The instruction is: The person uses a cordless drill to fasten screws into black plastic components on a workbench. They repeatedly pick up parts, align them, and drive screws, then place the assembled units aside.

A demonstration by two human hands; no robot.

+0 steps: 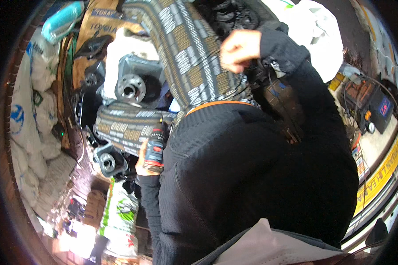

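Observation:
Low at my left side, my left hand [143,162] is wrapped round a red and black cordless drill [154,151], just beside my bent left leg. My right hand [240,49] hovers over the far side of my right thigh, near a bin of black parts [227,17]. Its fingers look curled but are smeared by motion, and I see nothing clear in them. Between my legs lies a grey-black moulded housing with a round holed flange [131,87]. A similar flanged part [108,162] sits below my left knee, close to the drill.
Cardboard [112,24] and a turquoise wrapped bundle [63,21] lie at the far left, above pale sacks [31,145]. A green-and-white bag [120,218] is near left. At right are a white sack [316,33], a dark boxy device with cables [362,99] and a yellow strip [380,176].

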